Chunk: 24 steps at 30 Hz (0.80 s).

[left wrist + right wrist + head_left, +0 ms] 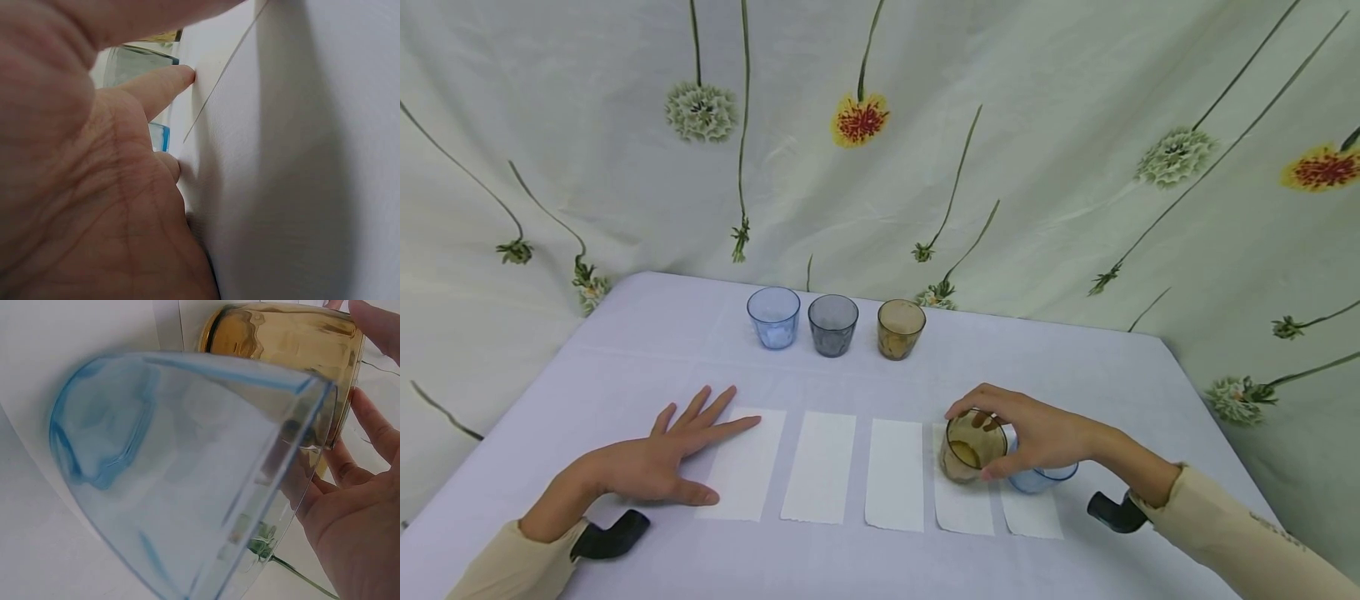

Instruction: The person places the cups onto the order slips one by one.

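My right hand (1041, 427) holds an amber glass (961, 463) near its rim, thumb on one side and fingers on the other. That glass is over the fourth white paper strip (966, 512) from the left. Just right of it, partly behind my hand, a clear blue glass (1039, 481) stands on the rightmost strip (1033, 521); in the right wrist view this blue glass (181, 444) fills the foreground, before the amber glass (287, 337). My left hand (655, 458) has its fingers spread low over the table, index fingertip at the leftmost strip (741, 475).
Along the far side of the white table (662, 317) stand a blue glass (775, 329), a grey glass (832, 329) and an amber glass (898, 337). Two more paper strips lie mid-table, one strip (820, 467) left of the other strip (895, 475). A flowered cloth (1037, 100) hangs behind.
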Tool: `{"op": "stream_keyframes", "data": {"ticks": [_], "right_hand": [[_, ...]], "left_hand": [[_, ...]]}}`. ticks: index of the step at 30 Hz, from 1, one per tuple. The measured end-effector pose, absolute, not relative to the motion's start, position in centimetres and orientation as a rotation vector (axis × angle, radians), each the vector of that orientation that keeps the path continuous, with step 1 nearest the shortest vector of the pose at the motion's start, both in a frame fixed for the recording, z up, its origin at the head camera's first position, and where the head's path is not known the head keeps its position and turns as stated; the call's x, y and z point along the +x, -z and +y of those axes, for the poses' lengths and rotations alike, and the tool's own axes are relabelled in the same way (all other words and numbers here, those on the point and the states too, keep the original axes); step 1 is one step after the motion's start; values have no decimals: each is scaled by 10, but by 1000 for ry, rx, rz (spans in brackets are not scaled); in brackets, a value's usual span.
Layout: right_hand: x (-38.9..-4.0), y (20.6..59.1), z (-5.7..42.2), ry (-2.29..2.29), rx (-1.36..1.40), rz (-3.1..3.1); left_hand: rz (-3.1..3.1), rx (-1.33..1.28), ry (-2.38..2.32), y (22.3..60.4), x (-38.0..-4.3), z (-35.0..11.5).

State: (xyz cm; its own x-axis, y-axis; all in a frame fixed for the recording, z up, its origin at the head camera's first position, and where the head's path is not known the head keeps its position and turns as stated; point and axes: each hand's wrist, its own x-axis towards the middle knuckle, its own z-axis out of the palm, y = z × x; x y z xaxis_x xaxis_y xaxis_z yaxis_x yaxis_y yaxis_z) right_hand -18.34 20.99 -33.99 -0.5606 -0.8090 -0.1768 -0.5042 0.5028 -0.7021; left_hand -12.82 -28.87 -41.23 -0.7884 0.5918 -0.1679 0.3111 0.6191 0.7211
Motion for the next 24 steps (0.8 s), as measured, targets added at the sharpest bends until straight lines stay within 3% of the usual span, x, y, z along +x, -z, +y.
{"op": "stream_keyframes", "data": {"ticks": [24], "right_hand": [[-182, 340, 210, 801, -1070, 2287]], "left_hand": [[2452, 721, -989, 414, -129, -289]]}}
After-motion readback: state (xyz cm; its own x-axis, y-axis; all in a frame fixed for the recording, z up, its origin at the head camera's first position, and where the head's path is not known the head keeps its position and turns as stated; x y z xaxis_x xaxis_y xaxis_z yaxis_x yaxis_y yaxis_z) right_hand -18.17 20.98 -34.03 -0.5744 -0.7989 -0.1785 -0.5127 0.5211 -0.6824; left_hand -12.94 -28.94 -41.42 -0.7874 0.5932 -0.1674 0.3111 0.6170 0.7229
